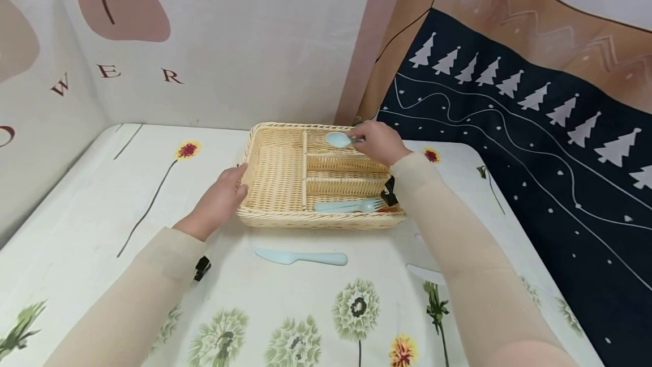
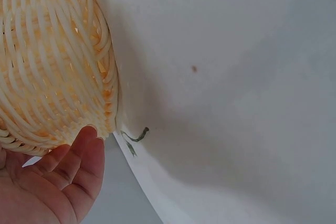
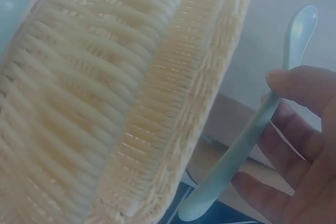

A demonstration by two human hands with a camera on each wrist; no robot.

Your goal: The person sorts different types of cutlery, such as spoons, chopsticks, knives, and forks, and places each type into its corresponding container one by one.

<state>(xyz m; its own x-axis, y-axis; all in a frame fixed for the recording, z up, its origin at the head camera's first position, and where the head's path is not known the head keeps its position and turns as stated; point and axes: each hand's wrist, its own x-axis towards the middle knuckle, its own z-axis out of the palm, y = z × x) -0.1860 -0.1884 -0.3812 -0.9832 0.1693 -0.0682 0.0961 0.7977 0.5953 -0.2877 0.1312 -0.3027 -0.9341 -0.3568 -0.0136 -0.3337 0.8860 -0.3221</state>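
Note:
A light blue spoon (image 1: 338,140) is pinched between thumb and fingers of my right hand (image 1: 379,141), above the back compartment of a wicker cutlery basket (image 1: 277,220). In the right wrist view the spoon (image 3: 247,140) shows at full length, apart from the woven wall. My left hand (image 1: 218,200) touches the basket's left end with loosely extended fingers; its fingertips rest by the outer wall in the left wrist view. Light blue cutlery, including a fork (image 1: 374,203), lies in the front compartment. A light blue knife (image 1: 305,257) lies on the tablecloth before the basket.
The basket has a wide left section and narrow right compartments split by woven dividers (image 1: 346,181). A pale blade-like piece (image 1: 425,274) shows partly behind my right forearm. Fabric hangings (image 1: 244,44) stand behind the flowered tablecloth (image 1: 168,197).

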